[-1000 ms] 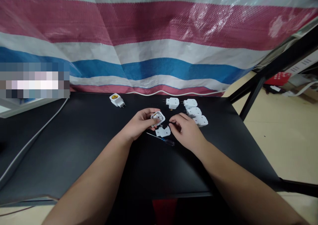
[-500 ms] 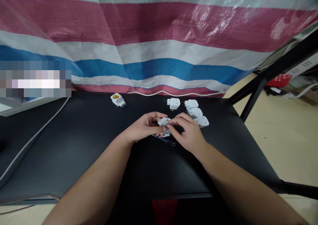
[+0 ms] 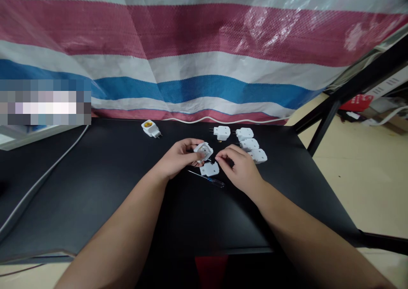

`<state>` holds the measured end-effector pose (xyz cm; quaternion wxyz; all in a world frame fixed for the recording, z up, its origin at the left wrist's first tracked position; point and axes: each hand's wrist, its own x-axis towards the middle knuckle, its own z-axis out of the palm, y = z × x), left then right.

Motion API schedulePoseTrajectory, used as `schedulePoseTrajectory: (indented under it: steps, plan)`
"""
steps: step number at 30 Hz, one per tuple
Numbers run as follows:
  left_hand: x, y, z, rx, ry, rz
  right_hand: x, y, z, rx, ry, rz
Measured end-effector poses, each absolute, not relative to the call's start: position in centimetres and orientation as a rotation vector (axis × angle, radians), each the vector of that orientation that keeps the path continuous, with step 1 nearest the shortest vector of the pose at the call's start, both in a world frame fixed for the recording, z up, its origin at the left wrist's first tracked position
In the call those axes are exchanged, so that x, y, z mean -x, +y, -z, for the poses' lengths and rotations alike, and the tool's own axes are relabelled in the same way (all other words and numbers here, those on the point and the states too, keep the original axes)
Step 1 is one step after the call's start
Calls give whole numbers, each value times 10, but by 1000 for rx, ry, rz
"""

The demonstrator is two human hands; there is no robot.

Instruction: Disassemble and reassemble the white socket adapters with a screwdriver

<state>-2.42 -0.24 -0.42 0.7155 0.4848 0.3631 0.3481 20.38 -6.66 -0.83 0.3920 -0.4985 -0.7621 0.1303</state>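
My left hand point(image 3: 178, 158) grips a white plug housing point(image 3: 204, 151), its hollow inside facing up. Just right of it, my right hand point(image 3: 237, 165) is closed in a pinch near the housing, apart from it; anything between the fingertips is too small to make out. Below the housing a white cover piece point(image 3: 209, 169) lies on the black table. In front of that cover rests a screwdriver point(image 3: 216, 182) with a clear blue handle, its shaft pointing left.
Several white plug adapters point(image 3: 249, 144) stand behind my right hand, with another one point(image 3: 222, 132) beside them. One adapter with a yellow round inside point(image 3: 151, 128) lies back left. A cable point(image 3: 44, 176) crosses the black table point(image 3: 95, 204) at left.
My left hand has moved slightly left and up with the housing, away from my right hand. The cover piece on the table now shows more fully.
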Motion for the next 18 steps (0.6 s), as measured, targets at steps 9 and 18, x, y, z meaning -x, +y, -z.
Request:
schedulePoseTrajectory:
  steps: [9,18]
  plan:
    - [24,-1,3,-994,826,-867,-200,-52,20,1395,-2092,-235]
    - [25,2,5,-993,814,-892,-202,-52,21,1463,-2128,-322]
